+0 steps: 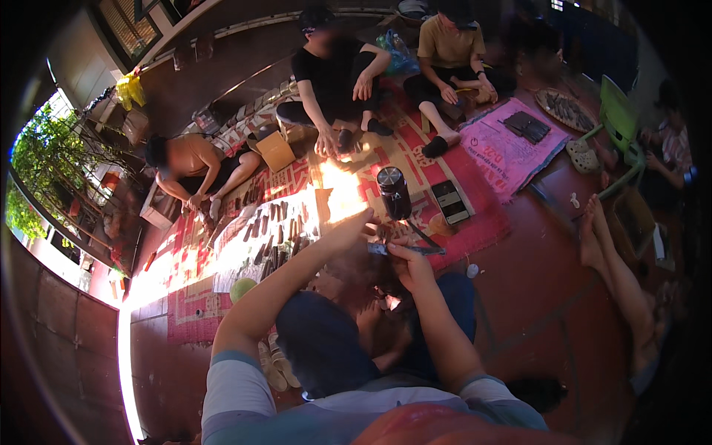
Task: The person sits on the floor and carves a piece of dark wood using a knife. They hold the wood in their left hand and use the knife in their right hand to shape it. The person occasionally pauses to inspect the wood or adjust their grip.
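Observation:
My two hands meet above my lap, in front of my crossed legs. The fingers of my left hand (365,228) are bent in close to a small bluish-grey flat piece (377,249); what they grip is too blurred to make out. My right hand (405,257) is closed on a narrow dark strip-like piece (428,251), which sticks out to the right of the fingers. Just beyond my hands a black flask (393,196) stands upright on the red patterned mat (486,222). A phone (452,202) with a lit screen lies to its right.
Rows of small dark elongated pieces (279,213) lie on a white sheet (231,256) at left. Several people sit around the mat. A pink sheet (493,159) bears a dark flat item (526,127); behind it are a round tray (567,110) and a green chair (619,115).

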`<control>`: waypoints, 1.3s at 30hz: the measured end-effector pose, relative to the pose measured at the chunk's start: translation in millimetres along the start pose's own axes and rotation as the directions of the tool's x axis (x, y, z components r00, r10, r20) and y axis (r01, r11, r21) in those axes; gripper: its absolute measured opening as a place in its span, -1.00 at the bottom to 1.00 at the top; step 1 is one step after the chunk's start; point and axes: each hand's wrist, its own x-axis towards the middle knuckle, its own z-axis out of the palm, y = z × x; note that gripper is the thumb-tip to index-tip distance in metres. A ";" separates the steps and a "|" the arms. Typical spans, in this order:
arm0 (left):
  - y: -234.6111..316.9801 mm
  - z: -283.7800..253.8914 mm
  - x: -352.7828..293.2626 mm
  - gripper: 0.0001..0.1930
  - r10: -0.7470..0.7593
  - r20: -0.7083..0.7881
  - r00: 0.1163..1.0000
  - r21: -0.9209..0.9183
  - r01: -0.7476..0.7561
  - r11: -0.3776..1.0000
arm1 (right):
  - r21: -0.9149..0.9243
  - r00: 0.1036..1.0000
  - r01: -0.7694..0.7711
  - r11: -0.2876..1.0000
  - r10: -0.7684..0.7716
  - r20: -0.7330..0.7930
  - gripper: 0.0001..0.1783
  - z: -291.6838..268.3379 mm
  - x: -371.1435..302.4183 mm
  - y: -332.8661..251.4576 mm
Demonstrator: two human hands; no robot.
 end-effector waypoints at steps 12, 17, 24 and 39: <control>-11.3 -7.5 6.7 -0.35 -0.130 0.049 0.990 -0.073 0.134 0.988 | 0.010 0.989 -0.145 0.989 0.145 -0.003 -0.86 -29.0 13.9 -0.1; -4.7 -5.6 2.0 -0.34 -0.113 0.020 0.993 0.024 0.112 0.993 | -0.015 0.983 -0.184 0.983 0.184 -0.005 -0.85 -10.3 23.2 -10.6; -7.4 -7.2 6.3 -0.34 -0.102 0.012 0.995 0.012 0.102 0.995 | -0.029 0.985 -0.172 0.985 0.171 -0.035 -0.87 -23.2 22.6 -5.7; -4.3 -2.2 11.6 -0.37 -0.035 0.030 0.999 -0.047 0.037 0.998 | -0.072 0.989 -0.148 0.986 0.148 -0.006 -0.86 -24.2 19.8 -11.0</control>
